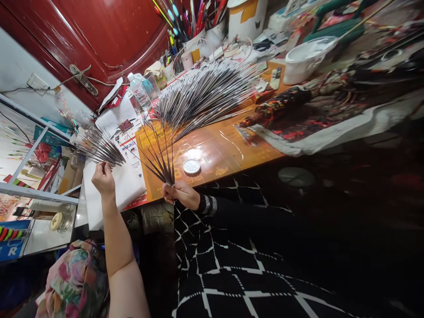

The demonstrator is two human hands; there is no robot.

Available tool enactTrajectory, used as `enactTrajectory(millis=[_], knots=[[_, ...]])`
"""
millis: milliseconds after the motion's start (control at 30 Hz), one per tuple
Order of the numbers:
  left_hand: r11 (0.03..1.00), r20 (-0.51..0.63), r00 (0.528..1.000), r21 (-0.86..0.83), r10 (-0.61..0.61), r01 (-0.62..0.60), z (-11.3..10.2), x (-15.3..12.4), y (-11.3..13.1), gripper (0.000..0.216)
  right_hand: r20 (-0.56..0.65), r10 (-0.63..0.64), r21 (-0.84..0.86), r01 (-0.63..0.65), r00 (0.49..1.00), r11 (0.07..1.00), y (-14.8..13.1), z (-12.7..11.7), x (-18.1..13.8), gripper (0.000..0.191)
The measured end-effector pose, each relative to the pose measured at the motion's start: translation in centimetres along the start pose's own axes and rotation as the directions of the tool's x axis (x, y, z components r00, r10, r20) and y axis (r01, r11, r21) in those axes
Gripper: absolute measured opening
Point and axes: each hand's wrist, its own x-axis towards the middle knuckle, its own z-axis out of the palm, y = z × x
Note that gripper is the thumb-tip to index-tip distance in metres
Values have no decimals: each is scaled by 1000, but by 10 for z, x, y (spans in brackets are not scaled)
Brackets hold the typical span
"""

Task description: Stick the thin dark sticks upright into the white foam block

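Note:
My left hand [103, 177] is closed around the base of a fanned bunch of thin grey sticks [96, 145], held up near the table's left end. My right hand [181, 193] pinches the bottom of a smaller fan of the same thin sticks [159, 154] at the table's front edge. A much bigger spread of such sticks [205, 90] lies fanned out on the orange table [218, 150] beyond both hands. A white sheet [122, 185] lies under my left hand.
A small white round lid [191, 166] sits by my right hand. A plastic bottle [139, 90], cups of pens [192, 22], a white bowl [306, 57] and a patterned roll [274, 106] crowd the back. A glass shelf [39, 194] stands to the left.

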Motion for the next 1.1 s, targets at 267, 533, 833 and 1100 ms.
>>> enactTrajectory(millis=[267, 533, 833, 1100], knots=[[998, 14, 998, 12, -66, 66, 23, -11, -21, 19, 7, -7, 29, 7, 1000, 1000, 0, 0, 0, 47], [995, -4, 995, 17, -101, 101, 27, -18, -28, 21, 44, -18, 39, 16, 999, 999, -1, 0, 1, 46], [995, 71, 994, -37, -87, 90, 9, -28, 14, 15, 48, -1, 27, 0, 999, 1000, 1, -3, 2, 47], [721, 604, 797, -563, 25, 404, -8, -66, 103, 24, 53, 27, -90, -22, 998, 996, -1, -5, -3, 48]])
